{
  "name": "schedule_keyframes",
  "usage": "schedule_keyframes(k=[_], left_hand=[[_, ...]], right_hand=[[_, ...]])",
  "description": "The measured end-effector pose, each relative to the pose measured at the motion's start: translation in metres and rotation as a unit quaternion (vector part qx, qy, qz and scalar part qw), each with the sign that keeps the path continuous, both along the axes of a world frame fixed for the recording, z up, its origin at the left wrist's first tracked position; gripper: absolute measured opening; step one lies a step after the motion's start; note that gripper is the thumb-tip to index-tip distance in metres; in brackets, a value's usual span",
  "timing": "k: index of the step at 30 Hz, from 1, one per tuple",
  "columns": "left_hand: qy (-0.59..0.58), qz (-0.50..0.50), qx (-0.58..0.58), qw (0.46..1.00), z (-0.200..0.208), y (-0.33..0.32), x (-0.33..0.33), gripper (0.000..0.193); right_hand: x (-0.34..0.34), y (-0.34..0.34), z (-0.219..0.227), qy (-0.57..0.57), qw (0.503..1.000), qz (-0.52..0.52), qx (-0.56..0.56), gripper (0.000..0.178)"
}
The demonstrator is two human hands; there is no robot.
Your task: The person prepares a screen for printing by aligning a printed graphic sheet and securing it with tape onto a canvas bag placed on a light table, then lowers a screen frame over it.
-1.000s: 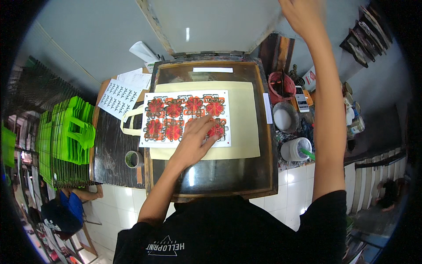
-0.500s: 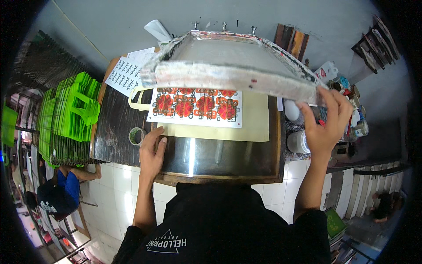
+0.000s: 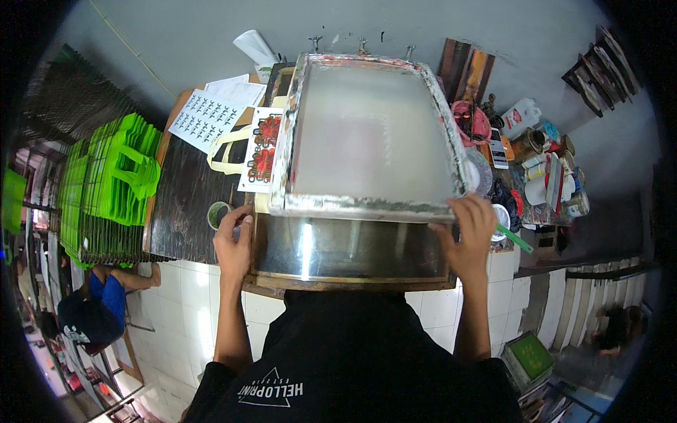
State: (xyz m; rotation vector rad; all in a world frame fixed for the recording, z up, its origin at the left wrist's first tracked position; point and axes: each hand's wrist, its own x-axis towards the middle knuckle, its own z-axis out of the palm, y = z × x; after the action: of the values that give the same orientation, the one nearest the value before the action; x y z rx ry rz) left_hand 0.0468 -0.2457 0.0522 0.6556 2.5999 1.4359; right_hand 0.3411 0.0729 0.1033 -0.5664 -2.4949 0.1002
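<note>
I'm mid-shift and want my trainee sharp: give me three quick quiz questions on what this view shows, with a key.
1. Multiple choice. Which item does the screen frame partly cover in this view?
A) the phone
B) the sheet with red flower designs
C) the green bags

2. True or false: the left hand grips the frame's near right corner.

3. Fill in: the cream handle loop shows on the ____ side of the frame.

Key:
1. B
2. False; the right hand does, while the left hand is farther left.
3. left
</note>
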Motion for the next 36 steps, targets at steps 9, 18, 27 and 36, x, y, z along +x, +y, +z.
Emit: schedule_keyframes(k=[9,18,27,36], left_hand=[[0.042,-0.009,-0.025,0.999,-0.009,0.009,0.003,0.032],[0.21,-0.056,-0.104,0.97,-0.018,0.022,0.003,0.037],[0.24,-0.067,-0.116,0.962,-0.021,0.031,0.007,0.038],[0.212,-0.072,-0.125,0.967,-0.025,0.028,0.002,0.04]], right_hand=[[-0.004,-0.008,-0.052,-0.008,0.994,-0.017,-0.11,0.052],[-0.005,-0.007,-0.06,-0.02,0.991,-0.034,-0.126,0.05],[-0.006,-0.005,-0.065,-0.009,0.992,-0.016,-0.127,0.049],[-0.007,-0.005,-0.063,-0.005,0.991,-0.018,-0.132,0.051]])
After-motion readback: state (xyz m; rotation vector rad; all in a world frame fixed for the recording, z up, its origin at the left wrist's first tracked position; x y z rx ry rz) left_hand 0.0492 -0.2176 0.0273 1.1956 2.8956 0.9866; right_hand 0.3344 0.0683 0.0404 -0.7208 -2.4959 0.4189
